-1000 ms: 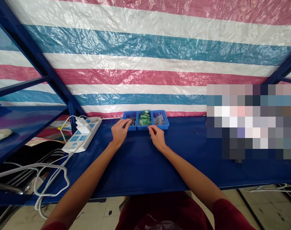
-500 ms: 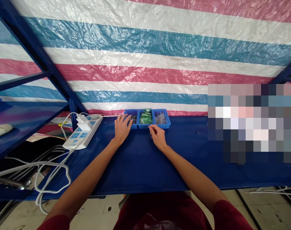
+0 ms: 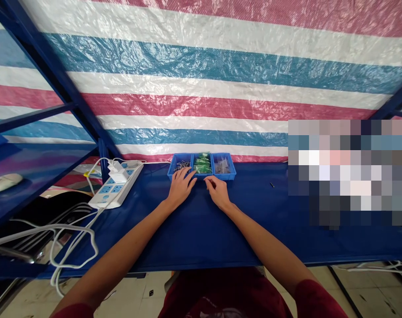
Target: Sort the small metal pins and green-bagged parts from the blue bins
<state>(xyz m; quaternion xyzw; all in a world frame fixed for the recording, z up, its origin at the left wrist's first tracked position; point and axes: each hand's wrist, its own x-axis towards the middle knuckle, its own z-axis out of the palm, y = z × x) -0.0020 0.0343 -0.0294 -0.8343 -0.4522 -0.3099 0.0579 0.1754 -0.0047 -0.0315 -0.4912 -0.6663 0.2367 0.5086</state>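
Three blue bins stand in a row at the back of the table. The left bin (image 3: pixel 169 172) holds small dark screw-like metal pieces (image 3: pixel 182 165). Green plastic packets (image 3: pixel 202 163) fill the middle one, and clear plastic bags (image 3: pixel 222 165) lie in the right one. My left hand (image 3: pixel 181 189) is at the front edge of the left and middle bins, fingers spread, with nothing visible in it. My right hand (image 3: pixel 218 192) rests before the middle and right bins, thumb and fingers curled together in a pinch; whatever they may hold is too small to make out.
A white power strip (image 3: pixel 118 187) with a plugged-in adapter and looping white cables (image 3: pixel 71 247) lies on the left. One small dark screw-like piece (image 3: pixel 272 184) lies on the blue table (image 3: pixel 201 238) to the right. A white mouse (image 3: pixel 5 182) sits on the left shelf.
My left hand has moved right and toward me, out from over the left bin to its front edge. My right hand stays nearly in place. The view has shifted slightly.
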